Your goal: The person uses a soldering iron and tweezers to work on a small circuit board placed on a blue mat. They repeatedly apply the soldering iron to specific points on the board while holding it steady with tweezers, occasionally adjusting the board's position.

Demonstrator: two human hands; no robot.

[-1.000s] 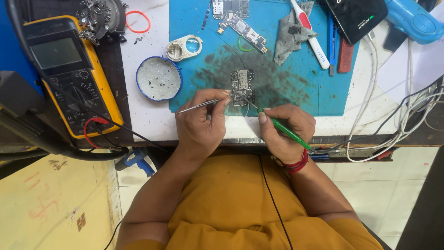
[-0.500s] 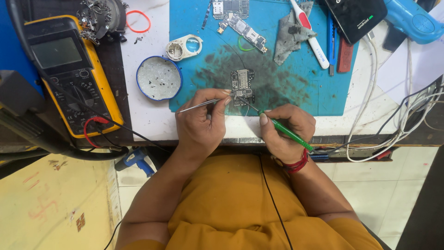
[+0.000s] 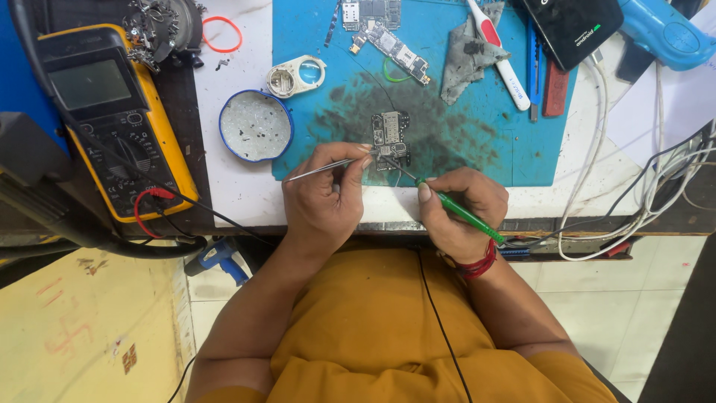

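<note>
One small dark circuit board (image 3: 390, 139), studded with metal shields, lies flat on the stained blue mat (image 3: 477, 142) near the front edge of the surface (image 3: 239, 190), with both hands at its near end. The left hand (image 3: 326, 198) pinches silver tweezers (image 3: 322, 169) whose tips touch the board, while the right hand (image 3: 456, 213) grips a green-handled tool (image 3: 461, 213) pointed at the same end. Outward lie a round blue-rimmed tin lid (image 3: 256, 125) just left of the mat, a yellow multimeter (image 3: 112, 119) at far left, and a black rectangular device (image 3: 573, 26) bearing a pale label at the mat's top right corner.
</note>
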